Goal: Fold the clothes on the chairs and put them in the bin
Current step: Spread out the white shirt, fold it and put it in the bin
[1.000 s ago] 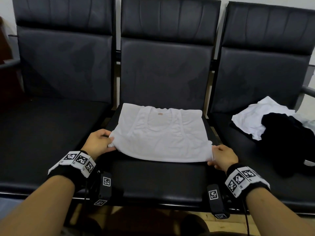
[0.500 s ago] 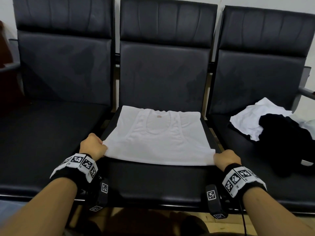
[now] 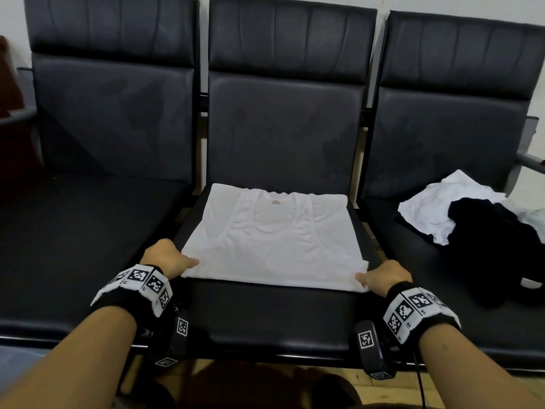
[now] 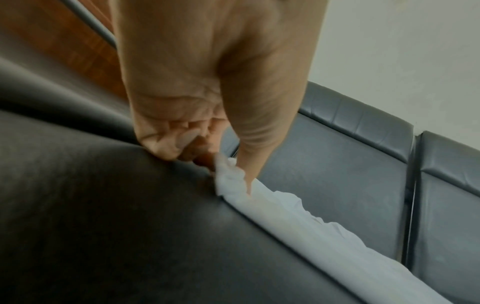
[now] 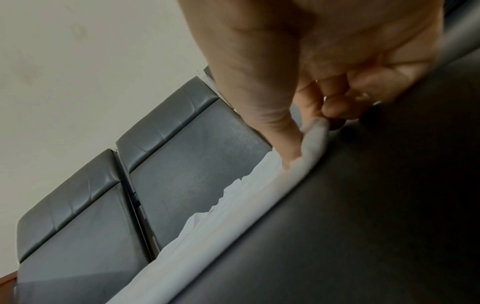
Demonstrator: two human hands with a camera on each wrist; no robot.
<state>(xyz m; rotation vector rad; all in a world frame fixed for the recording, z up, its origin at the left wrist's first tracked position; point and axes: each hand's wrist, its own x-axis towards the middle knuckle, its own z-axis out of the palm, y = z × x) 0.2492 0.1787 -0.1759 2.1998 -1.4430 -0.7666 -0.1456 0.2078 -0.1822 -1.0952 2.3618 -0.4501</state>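
Note:
A white tank top [image 3: 274, 243] lies flat on the middle chair's seat [image 3: 274, 314], neckline toward the backrest, its lower part folded under so the near edge is a fold. My left hand [image 3: 169, 258] pinches the near left corner of the tank top [image 4: 233, 185] between thumb and curled fingers. At the near right corner my right hand [image 3: 383, 277] pinches the folded edge [image 5: 309, 148] the same way. Both wrists sit low over the seat's front.
On the right chair [image 3: 442, 290] a crumpled white garment [image 3: 436, 214] and a black garment [image 3: 495, 249] lie in a heap. The left chair's seat [image 3: 73, 246] is bare. A metal armrest [image 3: 530, 163] sticks out at far right. No bin is in view.
Both hands slid toward me with the tank top's near corners, drawing the cloth flat and taut. The thumbs now lie on top of the corners.

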